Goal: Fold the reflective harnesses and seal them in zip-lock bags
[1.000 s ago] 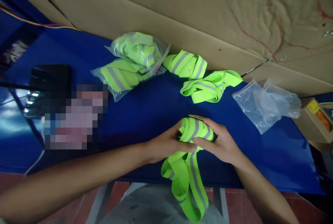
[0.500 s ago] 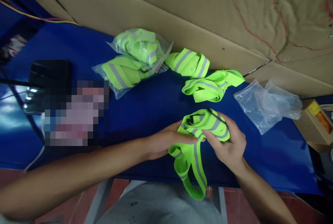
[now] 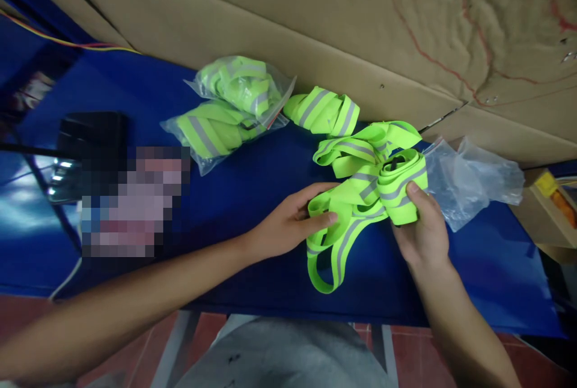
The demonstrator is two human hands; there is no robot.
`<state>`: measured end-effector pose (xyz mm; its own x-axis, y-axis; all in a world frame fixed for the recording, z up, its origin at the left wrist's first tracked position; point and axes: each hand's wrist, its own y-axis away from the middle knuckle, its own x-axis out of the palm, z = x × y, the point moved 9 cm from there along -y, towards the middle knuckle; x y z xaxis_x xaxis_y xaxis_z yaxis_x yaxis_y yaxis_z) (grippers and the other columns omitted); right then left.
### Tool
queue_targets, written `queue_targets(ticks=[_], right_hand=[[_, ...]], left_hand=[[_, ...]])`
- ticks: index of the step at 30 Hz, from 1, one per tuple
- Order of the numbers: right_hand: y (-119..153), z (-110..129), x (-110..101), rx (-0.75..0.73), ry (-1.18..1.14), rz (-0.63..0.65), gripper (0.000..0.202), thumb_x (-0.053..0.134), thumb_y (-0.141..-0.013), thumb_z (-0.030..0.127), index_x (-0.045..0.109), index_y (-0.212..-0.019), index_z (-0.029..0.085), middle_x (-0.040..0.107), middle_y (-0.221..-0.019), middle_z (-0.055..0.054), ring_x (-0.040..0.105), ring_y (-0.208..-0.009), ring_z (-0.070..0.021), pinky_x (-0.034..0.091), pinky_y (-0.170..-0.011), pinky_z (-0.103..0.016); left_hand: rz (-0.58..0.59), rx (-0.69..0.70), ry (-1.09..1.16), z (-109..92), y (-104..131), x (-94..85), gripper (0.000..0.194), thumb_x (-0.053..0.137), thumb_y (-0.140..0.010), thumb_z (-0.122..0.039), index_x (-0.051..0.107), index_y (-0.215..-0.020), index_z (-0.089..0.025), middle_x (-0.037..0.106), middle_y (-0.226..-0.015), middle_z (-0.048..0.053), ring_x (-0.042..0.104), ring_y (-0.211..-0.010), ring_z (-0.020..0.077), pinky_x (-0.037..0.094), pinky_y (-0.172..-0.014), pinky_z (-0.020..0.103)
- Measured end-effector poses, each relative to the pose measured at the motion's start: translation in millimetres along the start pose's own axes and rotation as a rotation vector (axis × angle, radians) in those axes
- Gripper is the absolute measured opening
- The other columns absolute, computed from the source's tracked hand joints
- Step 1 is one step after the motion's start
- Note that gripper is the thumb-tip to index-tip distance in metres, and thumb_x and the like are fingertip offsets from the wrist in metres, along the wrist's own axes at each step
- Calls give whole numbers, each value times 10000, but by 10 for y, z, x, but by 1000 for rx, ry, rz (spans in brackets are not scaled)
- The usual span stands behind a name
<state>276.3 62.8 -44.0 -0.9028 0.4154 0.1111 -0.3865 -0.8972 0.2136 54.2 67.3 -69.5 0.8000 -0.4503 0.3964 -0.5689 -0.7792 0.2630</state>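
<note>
A neon-yellow reflective strap (image 3: pixel 402 187) with grey stripes stretches between my hands over the blue table. My right hand (image 3: pixel 426 226) is closed around its rolled end, thumb pressed on the front of the roll. Looser folds of the strap are pinched in my left hand (image 3: pixel 297 220), and a loop hangs below them. Just behind lie another loose reflective strap (image 3: pixel 354 154) and a bundled one (image 3: pixel 322 110). Farther left are two clear zip bags, an upper bag (image 3: pixel 243 84) and a lower bag (image 3: pixel 211 133), each with a similar strap inside.
Clear plastic bags (image 3: pixel 473 181) lie right of my right hand, beside a cardboard box (image 3: pixel 545 214). A black device (image 3: pixel 92 136) and a blurred-out item (image 3: pixel 139 205) sit on the left. Brown paper-like covering (image 3: pixel 293 9) rises along the table's back.
My right hand has moved up and right with the rolled end, away from my left hand. The strap now spans the gap, and its hanging loop sits higher.
</note>
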Motion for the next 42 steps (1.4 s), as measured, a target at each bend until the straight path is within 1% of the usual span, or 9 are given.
queue_targets(ticks=[3,6,13,16,21,27,33,37,42], right_hand=[[-46,-21,-7,86,-121,-31,237,858,-799,406,784,-956,244,817,-942,1,788,-881,-213,661,-802,-318],[-63,-24,18,137,-171,-24,188,863,-776,386,770,-877,257,792,-844,27,761,-777,-190,637,-669,-290],[-77,-39,21,175,-248,-25,201,869,-751,351,786,-902,249,764,-783,54,653,-567,-112,500,-434,-218],[-59,-27,42,149,-232,8,171,863,-774,353,781,-889,256,766,-775,51,671,-576,-122,529,-465,-229],[-54,-41,65,172,-274,52,155,847,-780,335,782,-898,257,780,-777,44,677,-563,-131,519,-437,-229],[-111,-98,14,235,-329,12,154,834,-763,300,780,-891,234,803,-808,50,719,-604,-125,503,-400,-192],[-152,-72,15,216,-366,27,138,786,-827,278,782,-952,220,824,-908,17,767,-749,-144,642,-639,-224],[-170,-79,-21,224,-372,16,82,768,-839,257,780,-911,220,803,-828,24,753,-731,-141,658,-709,-237],[-167,-83,-49,222,-385,22,78,756,-839,274,771,-904,234,803,-849,33,761,-754,-147,655,-684,-243]], left_hand=[[-50,35,-67,-2,-47,-85,392,735,-923,-388,680,-1250,-178,715,-1056,31,637,-898,150,507,-807,253],[-106,67,-145,-42,-61,-155,307,680,-940,-347,682,-1199,-180,683,-960,7,584,-817,124,459,-729,235],[-87,-18,40,-3,-42,-105,367,672,-844,-188,546,-1188,-206,685,-948,-15,565,-762,108,437,-685,229],[-86,61,25,-69,-46,-103,351,701,-837,-181,541,-1148,-198,655,-990,-11,564,-798,104,437,-695,228],[-83,170,60,-171,-12,-125,305,771,-804,-124,598,-1048,-187,630,-1075,6,613,-972,125,476,-855,258],[-84,14,317,-57,-20,-155,471,869,-702,-67,637,-1082,-218,651,-1156,-9,622,-937,106,493,-827,242],[-71,-92,543,-28,-63,-165,435,898,-731,-192,709,-1123,-216,694,-1031,-7,689,-844,121,531,-777,235],[-46,-32,576,-92,-65,-189,496,888,-674,-50,744,-1113,-231,725,-1075,-3,665,-823,75,527,-782,191],[10,-82,422,-14,-68,-99,567,915,-674,-57,746,-1188,-228,720,-1118,24,664,-880,100,525,-789,229]])
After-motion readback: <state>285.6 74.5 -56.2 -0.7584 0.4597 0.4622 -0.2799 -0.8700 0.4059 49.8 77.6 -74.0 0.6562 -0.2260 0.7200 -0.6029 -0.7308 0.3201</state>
